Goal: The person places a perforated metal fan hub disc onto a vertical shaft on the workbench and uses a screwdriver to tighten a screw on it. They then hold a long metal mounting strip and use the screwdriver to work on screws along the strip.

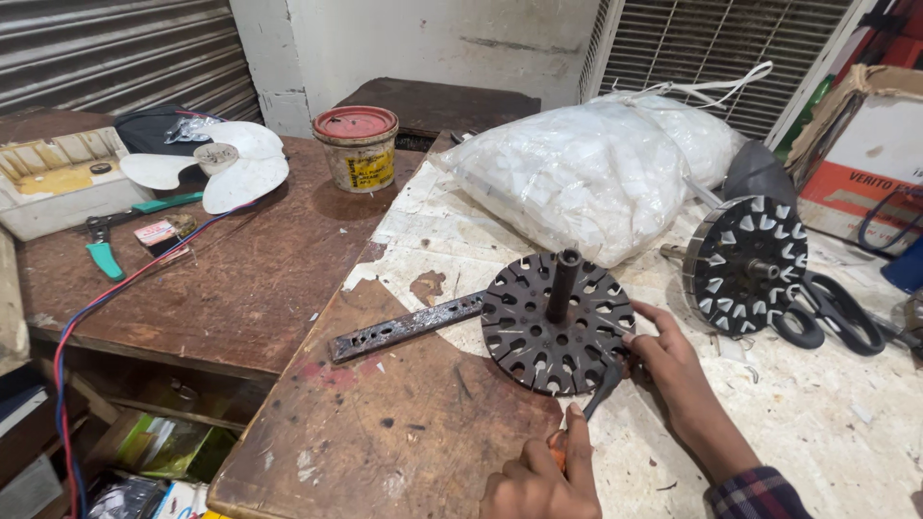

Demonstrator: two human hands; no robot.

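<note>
While a dark slotted metal disc [556,324] with an upright shaft lies flat on the worktop [827,423], its right edge is touched by the fingers of the right hand [661,358], whose grip is loosely apart. The left hand [540,481] is seen at the bottom edge, its grip clamped on the orange handle of a small tool [588,404], the dark tip of which reaches the disc's lower right rim. A rusty perforated metal bar [404,328] sticks out from under the disc to the left.

The worktop is a worn board, brown and scuffed on the left, with patchy white paint on the right. Behind the disc a large clear plastic bag of white pieces [586,173] is set. To the right a second disc [745,264], fitted with white inserts, stands on edge, and black scissors [832,312] lie just beside it.

On a lower brown table [240,288] to the left are seen a white fan blade [226,168], a red-lidded tin [358,147], green-handled pliers [101,245] and a white tray [53,187]. A grey roller shutter [115,48] and a plastered wall [423,38] close off the room behind.
</note>
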